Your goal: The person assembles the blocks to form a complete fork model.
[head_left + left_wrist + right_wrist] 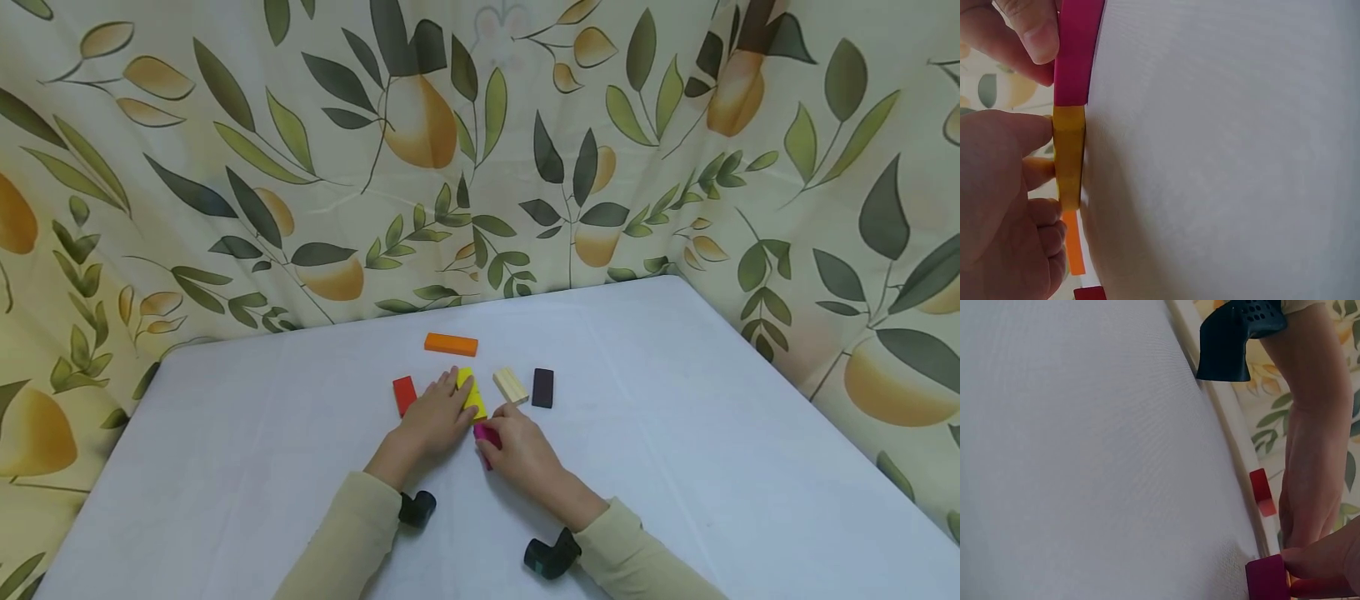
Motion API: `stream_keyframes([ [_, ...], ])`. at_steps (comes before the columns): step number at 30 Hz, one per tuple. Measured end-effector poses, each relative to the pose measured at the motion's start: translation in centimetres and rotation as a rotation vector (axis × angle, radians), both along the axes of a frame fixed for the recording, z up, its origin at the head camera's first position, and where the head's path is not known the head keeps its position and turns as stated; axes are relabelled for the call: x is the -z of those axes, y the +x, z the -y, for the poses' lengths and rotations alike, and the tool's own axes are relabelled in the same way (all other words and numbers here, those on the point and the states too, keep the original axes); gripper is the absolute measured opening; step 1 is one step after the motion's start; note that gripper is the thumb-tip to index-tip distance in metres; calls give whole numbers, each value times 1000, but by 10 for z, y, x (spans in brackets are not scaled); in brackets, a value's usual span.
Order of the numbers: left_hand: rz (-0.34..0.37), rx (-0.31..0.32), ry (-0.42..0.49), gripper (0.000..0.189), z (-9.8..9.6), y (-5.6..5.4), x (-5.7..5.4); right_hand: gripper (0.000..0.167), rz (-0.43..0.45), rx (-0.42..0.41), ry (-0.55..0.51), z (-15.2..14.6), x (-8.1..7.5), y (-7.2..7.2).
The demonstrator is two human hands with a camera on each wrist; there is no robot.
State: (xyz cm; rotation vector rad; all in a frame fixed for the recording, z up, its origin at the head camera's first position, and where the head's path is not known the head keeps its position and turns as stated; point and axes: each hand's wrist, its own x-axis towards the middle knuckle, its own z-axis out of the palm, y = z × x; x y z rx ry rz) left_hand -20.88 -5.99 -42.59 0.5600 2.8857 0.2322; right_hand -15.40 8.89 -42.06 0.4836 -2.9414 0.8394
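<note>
Pinch of right hand (521,446) holds magenta block (1077,62); left hand (437,415) rests relaxed on yellow block (474,397). Best keep ends aligned.

White table (225,483) under a few differently coloured blocks (451,344)

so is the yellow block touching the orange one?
Apart. In the head view, white table shows between the far end of the yellow block and the orange block.

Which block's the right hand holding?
The magenta block, pinched in the right hand at the near end of the yellow block. The left hand touches the yellow one; the right holds no other.
</note>
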Motion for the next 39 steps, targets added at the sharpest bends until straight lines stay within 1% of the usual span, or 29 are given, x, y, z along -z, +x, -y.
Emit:
stream_keyframes([
  [7,9,5,-11,60,0,0,-2,28,-2,8,5,2,0,3],
  [14,21,26,35,58,3,3,-4,28,-18,1,22,3,2,6],
  [18,32,25,41,58,3,4,-3,29,-21,9,24,4,2,8],
  [26,38,28,40,58,3,4,0,30,-16,28,29,5,3,12],
  [39,47,30,25,59,1,6,-2,31,-36,54,11,8,1,17],
])
